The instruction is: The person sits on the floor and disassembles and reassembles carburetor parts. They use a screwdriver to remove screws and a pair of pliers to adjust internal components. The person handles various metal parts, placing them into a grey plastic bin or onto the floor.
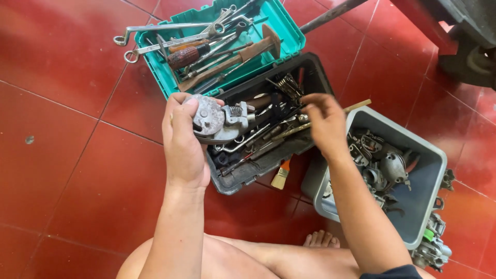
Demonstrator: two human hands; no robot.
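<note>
A person seated on the red tiled floor [67,155] gripped a round, grey, worn metal engine part [216,121] in the left hand [182,142], fingers wrapped firmly around its disc-shaped face, holding it just above the near edge of an open black plastic toolbox [243,178]. The right hand [324,123] hovered over the box with fingers loosely curled and empty, their tips blurred, poised above a tangle of spanners and screwdrivers [268,132]. The step in hand appeared to be a search for a tool to suit the gripped part; picking one would likely call for reaching down between crowded, overlapping handles and drawing a single piece free.

Beyond the left hand sat a teal plastic tray [281,31] heaped with long ring spanners [165,27], a rusty-handled screwdriver [185,56] and a wooden-handled tool [243,54]. Just outside the right forearm stood a grey plastic bin [423,206] filled with metal engine pieces [385,165], with more such pieces [431,250] lying against its far side. A small paintbrush with a pale handle [281,175] leaned between the toolbox and the bin, beneath the right wrist. The clutter in the box stood most in the way; which tool the fingers neared could not be told.
</note>
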